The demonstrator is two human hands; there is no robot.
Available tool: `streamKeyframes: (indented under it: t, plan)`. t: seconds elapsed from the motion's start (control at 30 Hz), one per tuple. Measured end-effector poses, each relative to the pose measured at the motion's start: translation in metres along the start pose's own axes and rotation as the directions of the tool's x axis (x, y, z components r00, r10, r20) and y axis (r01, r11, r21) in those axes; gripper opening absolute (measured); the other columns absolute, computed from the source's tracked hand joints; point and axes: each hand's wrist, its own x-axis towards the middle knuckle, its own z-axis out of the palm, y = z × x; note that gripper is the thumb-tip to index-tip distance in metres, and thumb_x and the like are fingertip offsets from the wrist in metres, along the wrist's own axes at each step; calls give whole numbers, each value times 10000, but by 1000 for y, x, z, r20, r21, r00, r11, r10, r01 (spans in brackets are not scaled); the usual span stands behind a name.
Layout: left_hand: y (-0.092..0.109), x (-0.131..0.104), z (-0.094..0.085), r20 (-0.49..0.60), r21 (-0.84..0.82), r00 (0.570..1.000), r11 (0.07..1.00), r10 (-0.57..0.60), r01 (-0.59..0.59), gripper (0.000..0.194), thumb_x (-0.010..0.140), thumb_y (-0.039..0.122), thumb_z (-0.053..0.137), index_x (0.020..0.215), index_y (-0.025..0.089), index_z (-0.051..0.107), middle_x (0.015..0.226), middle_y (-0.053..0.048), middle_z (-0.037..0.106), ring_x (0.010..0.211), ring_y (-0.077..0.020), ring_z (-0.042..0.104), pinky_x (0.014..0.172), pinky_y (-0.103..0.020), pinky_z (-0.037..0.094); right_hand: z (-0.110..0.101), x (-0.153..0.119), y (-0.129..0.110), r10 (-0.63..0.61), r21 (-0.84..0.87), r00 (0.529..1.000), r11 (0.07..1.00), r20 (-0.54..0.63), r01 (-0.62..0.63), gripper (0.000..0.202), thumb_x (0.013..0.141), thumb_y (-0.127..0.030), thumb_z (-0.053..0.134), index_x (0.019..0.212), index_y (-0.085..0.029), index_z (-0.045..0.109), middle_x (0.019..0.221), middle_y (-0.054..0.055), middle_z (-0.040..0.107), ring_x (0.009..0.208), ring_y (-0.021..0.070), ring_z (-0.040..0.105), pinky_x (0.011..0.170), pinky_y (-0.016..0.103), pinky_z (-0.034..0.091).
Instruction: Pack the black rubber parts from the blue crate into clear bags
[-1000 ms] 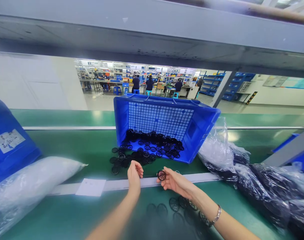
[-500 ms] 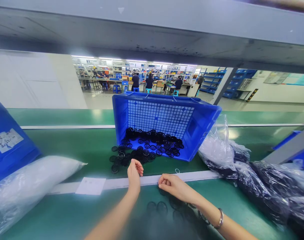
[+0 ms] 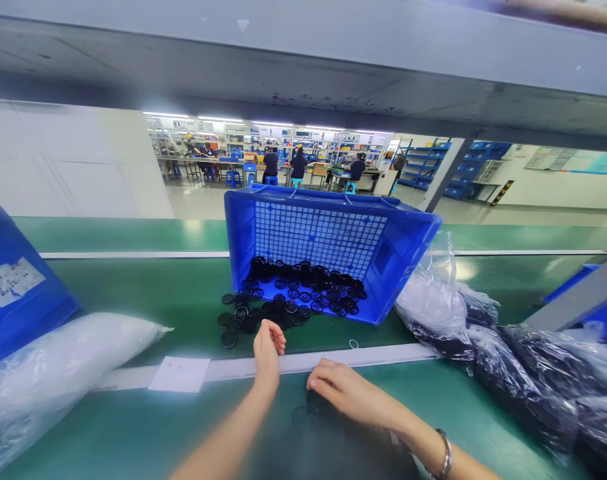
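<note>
A blue crate [image 3: 408,260] lies tipped on its side on the green surface, its mouth facing me. Black round parts [image 3: 283,310] fill its lower side and spill out at the front left. My left hand [image 3: 268,347] rests by the spilled parts, fingers curled inward; whatever it may hold is hidden. Nearer to me and to the right, my right hand [image 3: 340,387] has its fingers bent down at a dark round part [image 3: 316,402]. More dark parts below that hand are blurred. A small white ring [image 3: 353,344] lies in front of the crate.
At the left are a blue bin [image 3: 18,280], a filled clear bag [image 3: 68,360] and a white paper [image 3: 180,374]. Plastic bags of black parts [image 3: 518,387] lie at the right. A grey shelf [image 3: 303,73] spans overhead. People sit at far benches.
My right hand has moved slightly left and down, over the dark parts near me. My left hand has barely moved.
</note>
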Motion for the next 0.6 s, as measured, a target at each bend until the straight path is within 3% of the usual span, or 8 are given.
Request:
streamKeyframes:
  t: [0.13, 0.23, 0.3, 0.37, 0.47, 0.6]
  plan:
    - [0, 0, 0, -4, -6, 1000, 1000, 1, -1, 531, 865, 638, 476, 608, 178, 543, 540, 3, 527, 451, -99, 461, 425, -201, 375, 9, 3, -13, -63, -29, 996, 997, 57, 65, 209, 978, -322, 481, 950, -246, 674, 920, 15, 673, 839, 178, 621, 759, 274, 454]
    - [0, 0, 0, -1, -10, 1000, 1000, -1, 1, 537, 855, 652, 482, 609, 178, 543, 534, 6, 521, 450, -100, 461, 425, -202, 375, 4, 29, -2, -51, -181, 995, 983, -81, 36, 144, 940, -231, 518, 962, -237, 660, 903, 22, 653, 799, 174, 619, 707, 265, 458]
    - [0, 0, 0, -2, -9, 1000, 1000, -3, 3, 544, 853, 660, 482, 611, 177, 543, 529, 6, 522, 449, -99, 464, 424, -201, 375, -2, 55, 12, -79, -340, 969, 940, -233, -5, 151, 911, -165, 540, 1014, -222, 634, 979, 51, 639, 899, 204, 614, 770, 298, 474]
    - [1, 0, 0, -4, -6, 1000, 1000, -6, 6, 548, 855, 661, 479, 609, 175, 541, 525, 4, 525, 446, -97, 462, 424, -198, 371, -8, 80, 24, -120, -437, 942, 899, -313, -31, 232, 882, -129, 576, 1100, -206, 598, 1087, 89, 618, 1019, 243, 584, 864, 360, 473]
    - [0, 1, 0, -2, 0, 1000, 1000, -12, 12, 549, 869, 652, 464, 609, 174, 537, 523, 3, 528, 444, -95, 458, 427, -195, 368, -10, 105, 36, -132, -457, 940, 889, -313, -27, 317, 832, -104, 638, 1135, -183, 584, 1116, 118, 617, 1058, 281, 563, 910, 427, 460]
    - [-1, 1, 1, 2, 2, 1000, 1000, -15, 15, 544, 878, 643, 458, 612, 175, 536, 525, 3, 526, 451, -97, 463, 433, -197, 375, -7, 112, 41, -117, -433, 939, 901, -325, -38, 207, 851, -74, 582, 1032, -166, 624, 1024, 127, 649, 1025, 285, 569, 909, 438, 445]
